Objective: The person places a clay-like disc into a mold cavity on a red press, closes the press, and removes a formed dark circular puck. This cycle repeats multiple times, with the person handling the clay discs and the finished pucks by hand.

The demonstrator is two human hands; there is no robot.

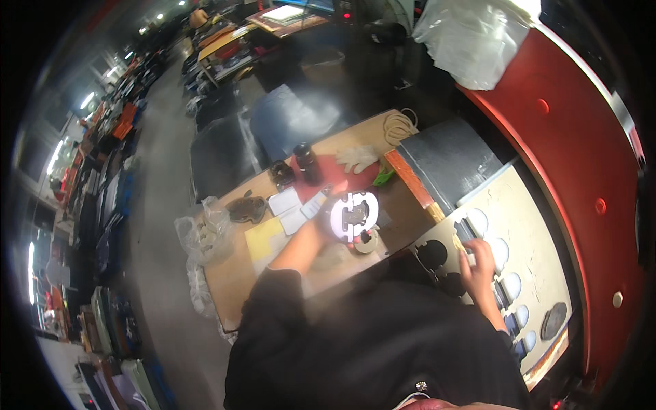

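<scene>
My left hand (324,222) reaches out over a wooden table and is closed on a bright white ring-shaped piece (371,208), made of curved parts with a dark middle. Glare blurs the fingers there. Just below that piece is a small round metal part (365,244) with a dark knob. Over a cream board (536,236) at the right, my right hand (480,265) pinches a small pale yellowish piece (458,243). Beside it the board carries dark round shapes (432,253) on one side and a row of pale blue-white rounded shapes (499,253) on the other.
The wooden table (229,283) carries white papers (290,210), a dark bottle (306,164), a pale glove (358,158), coiled cord (400,128) and a plastic bag (210,232). A red machine panel (567,130) curves along the right. A dark grey stone-like disc (553,321) lies on the board.
</scene>
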